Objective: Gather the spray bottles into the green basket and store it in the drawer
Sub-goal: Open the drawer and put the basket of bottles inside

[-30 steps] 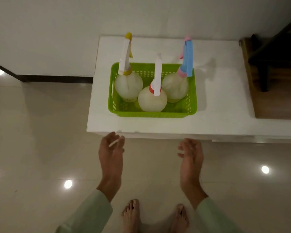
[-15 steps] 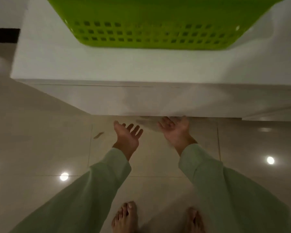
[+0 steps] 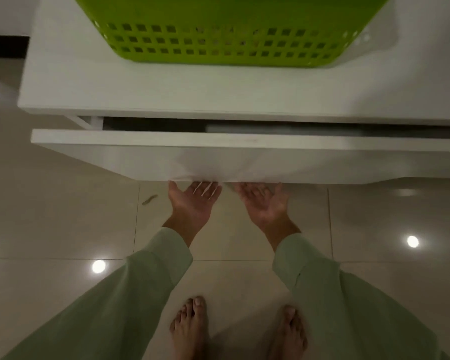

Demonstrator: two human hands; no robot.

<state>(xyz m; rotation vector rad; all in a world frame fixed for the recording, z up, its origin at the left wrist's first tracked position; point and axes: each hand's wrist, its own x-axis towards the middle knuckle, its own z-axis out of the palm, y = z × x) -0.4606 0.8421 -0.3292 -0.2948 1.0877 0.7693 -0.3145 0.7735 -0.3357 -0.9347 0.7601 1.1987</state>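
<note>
Left hand (image 3: pixel 192 203), right hand (image 3: pixel 264 203) — palms up, fingers spread — touching smooth white drawer (image 3: pixel 140 157).

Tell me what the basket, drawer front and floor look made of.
Basket: moulded plastic, glossy lime green, with a grid of square holes. Drawer front: white board, probably laminate or painted wood; matte, faintly grained. Floor: polished tile, judging by grout lines and lamp reflections.

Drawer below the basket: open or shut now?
Partly open. The drawer front stands out from the cabinet top, a dark gap showing behind it; the left hand and right hand touch its lower edge.
</note>
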